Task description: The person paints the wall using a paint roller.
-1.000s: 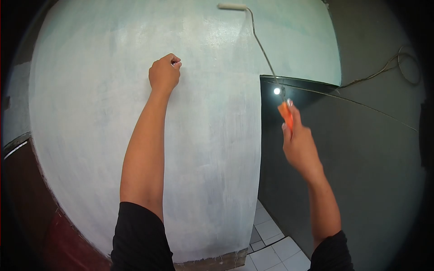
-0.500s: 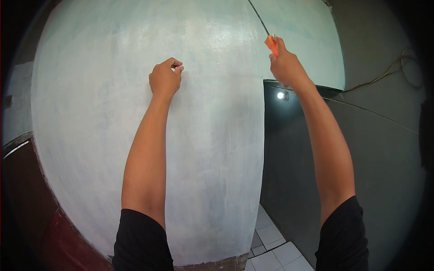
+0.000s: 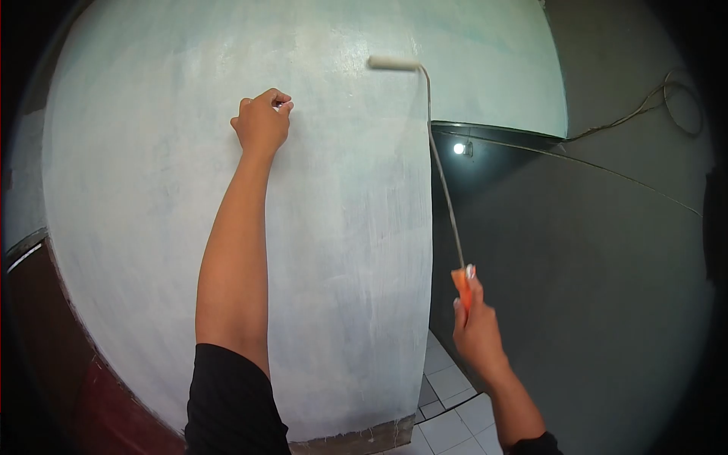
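Observation:
My right hand (image 3: 478,331) is wrapped round the orange handle (image 3: 460,285) of a paint roller (image 3: 393,64), low on the right. From the handle, a long thin metal rod runs up to the pale roller sleeve, which lies level against the upper part of a whitish wall (image 3: 334,235). Some blur softens the sleeve. My left hand (image 3: 262,123) is raised before the wall at upper left, thumb and fingers pinched together. A small light spot shows between those fingers, but what it is cannot be made out.
Right of the wall's edge is a dark opening with a lit bulb (image 3: 459,149) and a dark grey wall (image 3: 591,280). A cable (image 3: 633,115) hangs at upper right. White floor tiles (image 3: 447,432) show below. A dark red surface (image 3: 114,409) stands at lower left.
My right hand has come down from the upper right to the lower right, bringing the roller's sleeve into view. My left hand has shifted slightly left and up, still pinched.

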Action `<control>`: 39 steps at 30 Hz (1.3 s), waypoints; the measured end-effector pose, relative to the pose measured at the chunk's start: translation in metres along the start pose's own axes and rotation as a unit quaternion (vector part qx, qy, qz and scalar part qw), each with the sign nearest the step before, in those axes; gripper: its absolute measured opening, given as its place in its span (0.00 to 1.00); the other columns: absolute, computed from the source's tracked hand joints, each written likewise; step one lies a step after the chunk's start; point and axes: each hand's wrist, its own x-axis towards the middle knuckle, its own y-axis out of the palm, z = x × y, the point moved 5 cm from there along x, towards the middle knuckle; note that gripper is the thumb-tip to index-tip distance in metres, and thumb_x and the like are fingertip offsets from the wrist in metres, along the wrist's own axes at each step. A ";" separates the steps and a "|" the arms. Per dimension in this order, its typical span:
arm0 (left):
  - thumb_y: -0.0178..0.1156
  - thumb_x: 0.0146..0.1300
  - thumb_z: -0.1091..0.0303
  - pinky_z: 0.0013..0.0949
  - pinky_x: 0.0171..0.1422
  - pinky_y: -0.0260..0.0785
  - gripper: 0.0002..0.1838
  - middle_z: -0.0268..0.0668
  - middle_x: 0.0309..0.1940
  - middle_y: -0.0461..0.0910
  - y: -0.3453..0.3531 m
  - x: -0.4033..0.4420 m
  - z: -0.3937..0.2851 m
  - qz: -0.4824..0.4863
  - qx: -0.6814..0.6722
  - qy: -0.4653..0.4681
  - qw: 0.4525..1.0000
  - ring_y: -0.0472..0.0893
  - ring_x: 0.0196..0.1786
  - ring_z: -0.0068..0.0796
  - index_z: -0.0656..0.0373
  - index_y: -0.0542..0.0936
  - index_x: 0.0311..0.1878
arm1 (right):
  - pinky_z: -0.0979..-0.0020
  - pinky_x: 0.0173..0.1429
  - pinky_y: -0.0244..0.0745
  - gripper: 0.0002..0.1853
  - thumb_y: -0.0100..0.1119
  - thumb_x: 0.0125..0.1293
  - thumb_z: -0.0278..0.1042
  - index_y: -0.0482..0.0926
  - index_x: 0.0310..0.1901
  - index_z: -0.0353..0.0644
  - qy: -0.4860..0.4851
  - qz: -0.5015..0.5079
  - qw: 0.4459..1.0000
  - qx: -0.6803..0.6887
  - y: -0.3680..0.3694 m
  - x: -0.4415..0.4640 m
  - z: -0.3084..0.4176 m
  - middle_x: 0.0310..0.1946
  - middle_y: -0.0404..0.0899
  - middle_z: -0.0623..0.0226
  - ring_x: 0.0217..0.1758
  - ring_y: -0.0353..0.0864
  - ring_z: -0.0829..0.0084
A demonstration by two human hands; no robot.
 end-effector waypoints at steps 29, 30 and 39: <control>0.64 0.71 0.60 0.48 0.67 0.60 0.07 0.21 0.45 0.88 -0.004 0.000 -0.001 0.025 -0.028 -0.037 0.999 0.74 0.62 0.31 0.42 0.87 0.49 | 0.43 0.50 0.81 0.35 0.52 0.76 0.31 0.52 0.81 0.44 -0.032 0.010 0.999 -0.015 -0.056 0.080 0.016 0.40 0.84 0.35 0.45 0.85 0.34; 0.64 0.71 0.59 0.49 0.67 0.60 0.08 0.21 0.46 0.88 -0.003 0.001 0.001 0.029 -0.040 -0.040 0.998 0.74 0.62 0.31 0.41 0.87 0.50 | 0.43 0.48 0.81 0.34 0.53 0.76 0.30 0.54 0.80 0.44 0.001 0.026 1.000 -0.014 -0.044 0.042 0.005 0.38 0.84 0.36 0.42 0.85 0.34; 0.64 0.72 0.55 0.52 0.68 0.60 0.09 0.18 0.48 0.88 0.008 0.008 0.011 0.063 -0.075 -0.075 0.992 0.73 0.65 0.29 0.38 0.87 0.52 | 0.44 0.51 0.80 0.31 0.52 0.76 0.28 0.56 0.77 0.45 -0.036 -0.015 0.999 0.018 -0.058 0.027 0.018 0.43 0.84 0.34 0.46 0.84 0.32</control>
